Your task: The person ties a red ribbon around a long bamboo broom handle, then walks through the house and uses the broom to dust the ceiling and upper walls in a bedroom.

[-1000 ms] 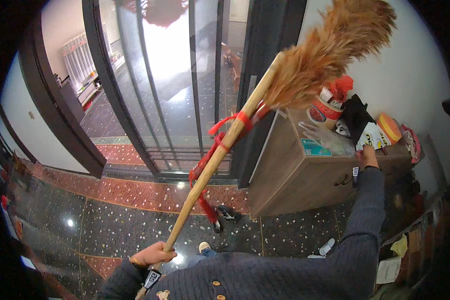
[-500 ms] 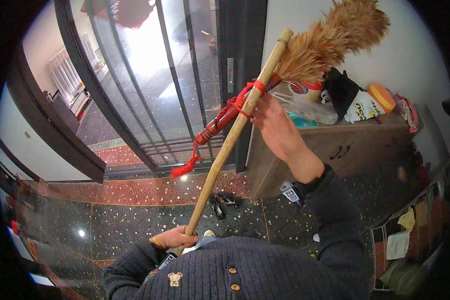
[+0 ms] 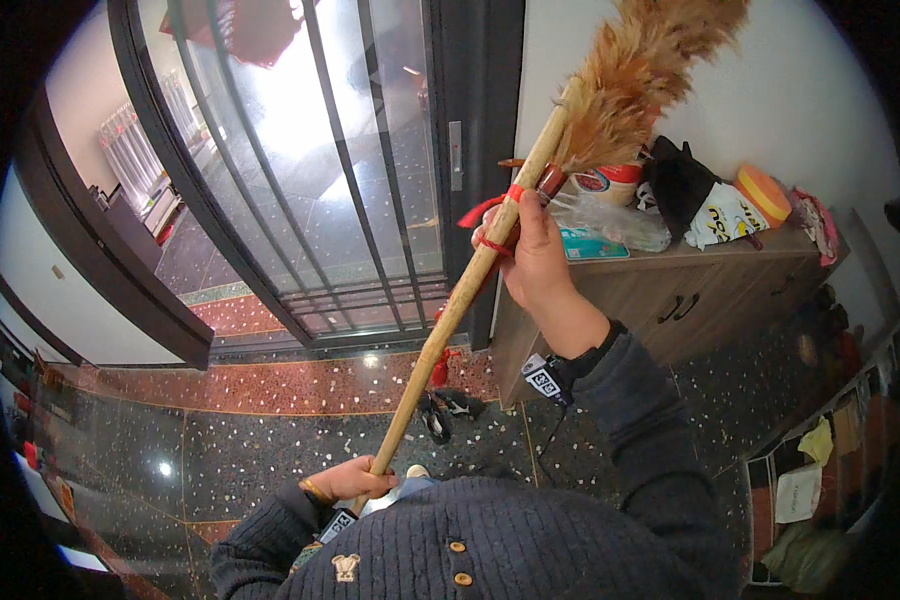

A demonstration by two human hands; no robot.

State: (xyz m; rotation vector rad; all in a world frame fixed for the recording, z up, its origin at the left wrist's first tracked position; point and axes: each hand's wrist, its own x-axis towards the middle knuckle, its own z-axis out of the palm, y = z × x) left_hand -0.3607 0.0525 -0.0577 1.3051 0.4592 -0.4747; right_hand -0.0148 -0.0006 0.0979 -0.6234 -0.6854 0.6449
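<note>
One left hand (image 3: 358,480) clasps the wooden pole (image 3: 440,350) at seven o'clock, the right hand (image 3: 537,262) at two, where the red ties (image 3: 514,193), if slack, could let the one-o'clock feather duster (image 3: 645,85) slip.

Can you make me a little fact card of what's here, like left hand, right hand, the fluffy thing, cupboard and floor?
Left hand: gripping the wooden pole near its lower end
Right hand: closed around the pole higher up, by the red ties
Fluffy thing: brown feather duster, beside the pole's upper end
Cupboard: wooden cabinet with a clear plastic bag on top
Floor: speckled, with black shoes
</note>
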